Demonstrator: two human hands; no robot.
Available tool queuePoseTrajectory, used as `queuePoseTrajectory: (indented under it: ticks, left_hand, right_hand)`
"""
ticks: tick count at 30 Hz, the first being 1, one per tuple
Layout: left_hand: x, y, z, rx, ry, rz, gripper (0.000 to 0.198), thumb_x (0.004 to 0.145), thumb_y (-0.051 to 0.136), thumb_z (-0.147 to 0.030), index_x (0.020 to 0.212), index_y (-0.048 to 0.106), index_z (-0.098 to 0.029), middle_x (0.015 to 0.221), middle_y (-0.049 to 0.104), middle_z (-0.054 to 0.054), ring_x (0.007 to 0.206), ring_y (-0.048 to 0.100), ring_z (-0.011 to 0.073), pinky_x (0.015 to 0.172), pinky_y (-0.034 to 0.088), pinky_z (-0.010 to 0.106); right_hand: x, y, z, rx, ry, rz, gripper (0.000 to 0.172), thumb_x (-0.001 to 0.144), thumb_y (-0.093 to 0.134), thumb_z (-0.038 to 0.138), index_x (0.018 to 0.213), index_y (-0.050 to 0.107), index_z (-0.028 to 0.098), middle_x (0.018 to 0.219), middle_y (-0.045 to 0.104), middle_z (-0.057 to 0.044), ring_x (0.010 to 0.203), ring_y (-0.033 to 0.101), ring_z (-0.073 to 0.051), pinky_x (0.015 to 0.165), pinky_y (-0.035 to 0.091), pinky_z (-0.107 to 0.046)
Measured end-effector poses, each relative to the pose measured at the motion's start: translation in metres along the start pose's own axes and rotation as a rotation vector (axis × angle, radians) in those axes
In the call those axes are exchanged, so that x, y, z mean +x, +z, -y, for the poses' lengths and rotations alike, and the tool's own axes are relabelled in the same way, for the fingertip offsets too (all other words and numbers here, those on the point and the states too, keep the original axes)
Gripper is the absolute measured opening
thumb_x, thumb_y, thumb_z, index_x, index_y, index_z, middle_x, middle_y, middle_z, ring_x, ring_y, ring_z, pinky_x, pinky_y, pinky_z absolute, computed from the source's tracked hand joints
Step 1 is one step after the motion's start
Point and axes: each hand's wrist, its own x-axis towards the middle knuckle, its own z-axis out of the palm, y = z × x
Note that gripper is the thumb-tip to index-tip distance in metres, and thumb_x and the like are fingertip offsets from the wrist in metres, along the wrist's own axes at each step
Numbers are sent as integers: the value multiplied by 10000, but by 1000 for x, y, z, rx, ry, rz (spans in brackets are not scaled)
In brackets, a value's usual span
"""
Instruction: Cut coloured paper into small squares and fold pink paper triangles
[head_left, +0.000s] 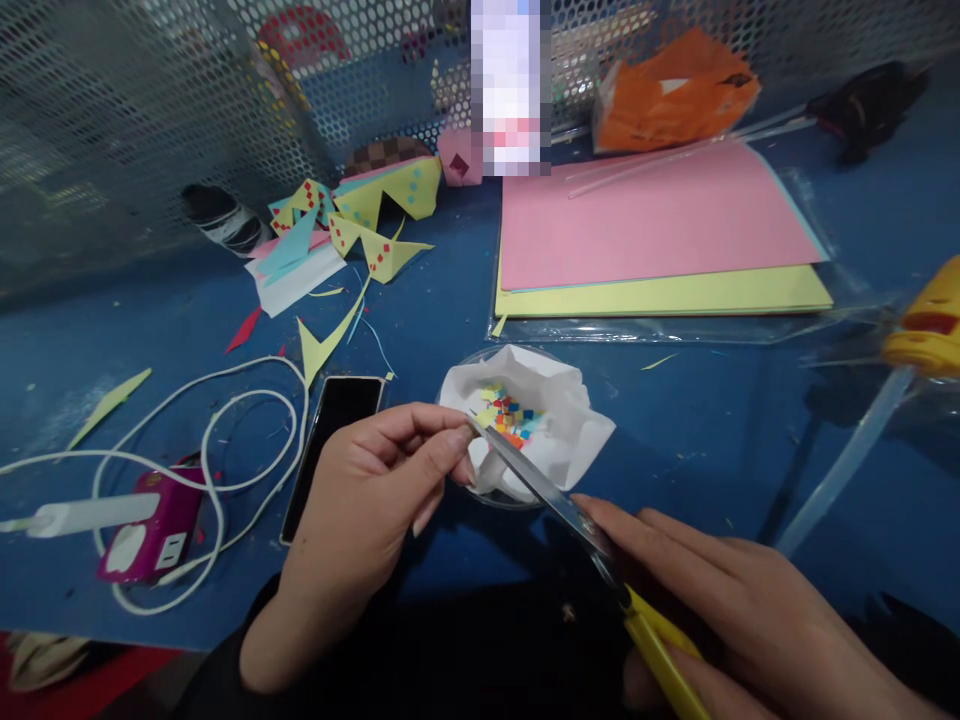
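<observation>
My right hand [727,580] is wrapped round the yellow handles of a pair of scissors [544,487], its forefinger lying along the blade. The blades look nearly closed and point up and left. Their tips meet the fingers of my left hand [367,490], which are pinched together. Whatever sits in that pinch is too small or too hidden to name. Just beyond both hands stands a shallow clear bowl lined with crumpled white paper [581,440]. Small red, yellow, blue and orange paper bits [514,412] lie in it, under the scissor tips.
A black phone [349,400], a white cable [217,487] and a purple box [165,520] lie left. Cut paper shapes [390,200] are heaped behind. Pink and yellow sheets [652,220] in clear plastic lie back right, near an orange packet [675,95]. A yellow glue gun [930,330] is far right.
</observation>
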Motion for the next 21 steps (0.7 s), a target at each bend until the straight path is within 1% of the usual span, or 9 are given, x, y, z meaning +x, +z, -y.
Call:
queuePoseTrajectory:
  ticks: [4, 7, 9, 13, 17, 21]
  left_hand:
    - [0, 1, -1, 8, -4, 3, 149, 746, 790, -296, 801, 726, -172, 577, 639, -19, 420, 431, 50, 392, 278, 161]
    - [-1, 0, -1, 4, -2, 14, 143, 751, 789, -291, 801, 723, -174, 585, 644, -20, 431, 441, 48, 400, 281, 156]
    - [0, 0, 0, 4, 0, 16, 142, 749, 789, -283, 806, 724, -170, 589, 646, -18, 429, 439, 46, 400, 282, 156]
    - [1, 0, 0, 9, -2, 19, 129, 759, 779, -273, 806, 723, -166, 594, 647, -15, 415, 406, 37, 397, 277, 156]
    - [1, -1, -2, 29, -2, 37, 140, 774, 770, -289, 820, 723, -165, 583, 636, -14, 409, 383, 36, 390, 255, 152]
    - [1, -2, -2, 54, -2, 58, 151, 788, 761, -306, 783, 720, -161, 600, 638, -5, 427, 397, 39, 400, 266, 152]
  right_hand:
    - [4, -4, 2, 5, 1, 41, 580, 854, 558, 182, 1430, 563, 253, 1050, 791, -73, 846, 781, -235, 636, 649, -257]
    - [5, -2, 1, 10, -9, 14, 568, 862, 558, 201, 1428, 564, 251, 1049, 790, -71, 839, 780, -233, 640, 648, -253]
    - [6, -1, 1, 26, -8, 19, 566, 862, 543, 183, 1425, 563, 241, 1032, 792, -69, 815, 781, -224, 640, 646, -251]
    - [11, -4, 4, 52, 17, 73, 568, 848, 522, 150, 1407, 577, 231, 1018, 791, -70, 802, 778, -218, 639, 643, -247]
    - [12, -6, 5, 80, 15, 69, 575, 844, 516, 149, 1410, 577, 235, 1002, 791, -69, 783, 776, -213, 615, 639, -237]
    - [6, -3, 1, 83, 12, 57, 604, 827, 529, 148, 1423, 567, 239, 1020, 792, -71, 805, 777, -224, 655, 647, -262]
